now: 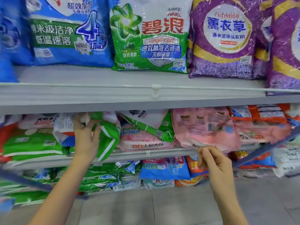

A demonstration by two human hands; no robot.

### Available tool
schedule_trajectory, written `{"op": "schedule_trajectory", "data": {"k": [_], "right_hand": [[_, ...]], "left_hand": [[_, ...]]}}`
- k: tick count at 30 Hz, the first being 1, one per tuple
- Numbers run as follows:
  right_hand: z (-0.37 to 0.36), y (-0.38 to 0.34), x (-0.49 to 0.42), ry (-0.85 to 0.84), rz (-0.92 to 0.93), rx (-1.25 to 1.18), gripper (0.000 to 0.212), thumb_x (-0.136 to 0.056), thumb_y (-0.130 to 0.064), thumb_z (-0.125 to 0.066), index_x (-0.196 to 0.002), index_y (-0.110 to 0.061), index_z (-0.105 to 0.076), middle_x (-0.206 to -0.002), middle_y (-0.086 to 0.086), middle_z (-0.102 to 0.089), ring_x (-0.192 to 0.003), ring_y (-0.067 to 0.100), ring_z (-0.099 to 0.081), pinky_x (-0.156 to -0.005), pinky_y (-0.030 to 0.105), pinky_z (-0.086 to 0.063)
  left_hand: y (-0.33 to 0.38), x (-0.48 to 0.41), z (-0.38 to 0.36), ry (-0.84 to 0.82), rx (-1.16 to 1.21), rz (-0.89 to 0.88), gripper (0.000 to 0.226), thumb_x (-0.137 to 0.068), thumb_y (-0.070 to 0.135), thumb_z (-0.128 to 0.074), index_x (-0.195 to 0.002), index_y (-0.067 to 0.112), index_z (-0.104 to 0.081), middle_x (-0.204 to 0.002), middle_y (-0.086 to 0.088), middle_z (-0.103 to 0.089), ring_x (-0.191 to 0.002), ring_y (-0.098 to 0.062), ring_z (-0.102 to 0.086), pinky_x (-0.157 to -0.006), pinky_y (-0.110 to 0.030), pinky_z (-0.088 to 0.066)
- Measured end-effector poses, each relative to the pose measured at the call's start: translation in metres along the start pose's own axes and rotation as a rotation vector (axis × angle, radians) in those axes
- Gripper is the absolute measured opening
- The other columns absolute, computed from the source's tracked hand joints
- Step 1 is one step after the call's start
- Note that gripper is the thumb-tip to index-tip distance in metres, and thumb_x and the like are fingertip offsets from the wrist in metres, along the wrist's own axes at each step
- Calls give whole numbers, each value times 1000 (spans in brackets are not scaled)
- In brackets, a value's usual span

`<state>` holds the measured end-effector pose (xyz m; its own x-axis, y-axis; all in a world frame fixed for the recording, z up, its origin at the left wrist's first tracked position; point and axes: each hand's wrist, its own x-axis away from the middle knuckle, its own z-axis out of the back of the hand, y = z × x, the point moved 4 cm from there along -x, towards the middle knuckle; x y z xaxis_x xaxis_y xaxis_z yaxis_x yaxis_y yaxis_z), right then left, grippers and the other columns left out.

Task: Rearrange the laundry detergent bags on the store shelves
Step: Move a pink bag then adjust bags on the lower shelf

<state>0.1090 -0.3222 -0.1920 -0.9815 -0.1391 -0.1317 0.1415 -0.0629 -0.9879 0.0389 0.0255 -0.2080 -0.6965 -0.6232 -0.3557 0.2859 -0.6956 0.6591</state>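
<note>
The left hand [86, 137] reaches into the middle shelf [146, 153] with its fingers curled round the crumpled top of a green bag [108, 138] with a white stripe. It grips that bag, whose lower corner hangs over the shelf's front rail. The right hand [215, 161] is at the same rail, further right. Its fingers are bent and its fingertips [203, 150] lie against the bottom edge of a pink bag [206, 127]. Motion blur hides whether they pinch the edge or only touch it.

Between the two hands, a green and white bag [149, 125] lies tilted on top of a pale pink bag [142, 142]. Left of the left hand, a flat green bag [32, 143] lies in a pile of others. Right of the pink bag are orange bags [259, 116].

On the upper shelf [113, 95], three detergent bags stand upright side by side: a blue bag [69, 34], a green Ariel bag [149, 38] and a purple bag [224, 39], with more purple ones at the far right.

On the lower shelf, below the hands, lie more green bags [100, 177] and a blue packet [162, 168]. Grey floor tiles [162, 207] lie beneath.
</note>
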Motion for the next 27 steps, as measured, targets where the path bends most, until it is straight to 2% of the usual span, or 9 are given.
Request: {"op": "schedule_trajectory", "data": {"k": [2,4,7,11,13,17,20,23,27], "right_hand": [[-27,9,0,-69,-37,-3,25,-94,-4,-47,-75,-11,-61,-53,-5,-54,-49,4,-45,-50,13,-38],[-65,20,3,-140,-101,13,20,-94,-8,-50,-80,-14,-62,-62,-5,-62,-55,6,-51,-55,14,-43],[-135,42,12,-246,-349,-53,10,-96,-20,-51,-98,-21,-60,-90,-6,-69,-78,7,-65,-65,16,-50],[-223,65,25,-312,-793,-329,27,-97,-37,-45,-112,-16,-53,-119,11,-59,-111,28,-58,-84,37,-51],[-250,69,29,-261,-927,-438,38,-96,-43,-42,-118,-13,-50,-126,13,-51,-117,33,-53,-92,42,-48],[-274,75,28,-74,-905,-500,43,-98,-41,-42,-131,-15,-42,-131,11,-44,-101,29,-58,-85,41,-50],[-292,76,38,-31,-863,-384,41,-97,-42,-43,-123,-11,-47,-110,11,-55,-85,24,-61,-70,34,-53],[-324,71,51,-172,-948,-453,54,-91,-56,-40,-118,-12,-56,-99,10,-65,-85,24,-64,-67,34,-53],[-341,71,47,-269,-997,-692,55,-89,-58,-42,-116,-14,-63,-112,12,-69,-105,29,-64,-85,43,-52]], "left_hand": [[-14,2,9,-13,41,78,18,-92,-3,-51,-105,-5,-64,-143,-29,-27,-135,-40,-27,-103,-23,-23],[-29,2,15,-65,69,149,21,-95,0,-47,-109,-4,-62,-145,-24,-31,-134,-34,-32,-101,-24,-27],[-44,2,18,-137,147,181,22,-97,1,-44,-111,-4,-59,-117,-22,-58,-105,-35,-56,-86,-40,-44],[-56,-5,21,-148,546,457,22,-99,4,-42,-112,5,-60,-101,-12,-66,-88,-22,-66,-74,-28,-54],[-60,-13,23,-112,789,546,21,-100,3,-41,-98,11,-60,-93,-7,-67,-78,-13,-69,-64,-22,-57],[-76,-28,34,39,1395,822,24,-97,-1,-38,-83,11,-54,-71,-6,-70,-65,-15,-70,-55,-28,-59],[-95,-27,41,30,1714,959,28,-99,9,-35,-83,9,-57,-68,-5,-71,-59,-14,-70,-54,-25,-58],[-112,-20,48,-95,1724,961,35,-100,26,-34,-89,11,-64,-83,-9,-72,-71,-19,-71,-63,-28,-60],[-122,-20,65,-365,1561,856,34,-85,35,-52,-66,17,-75,-75,-2,-73,-71,-16,-71,-62,-29,-59]]}}
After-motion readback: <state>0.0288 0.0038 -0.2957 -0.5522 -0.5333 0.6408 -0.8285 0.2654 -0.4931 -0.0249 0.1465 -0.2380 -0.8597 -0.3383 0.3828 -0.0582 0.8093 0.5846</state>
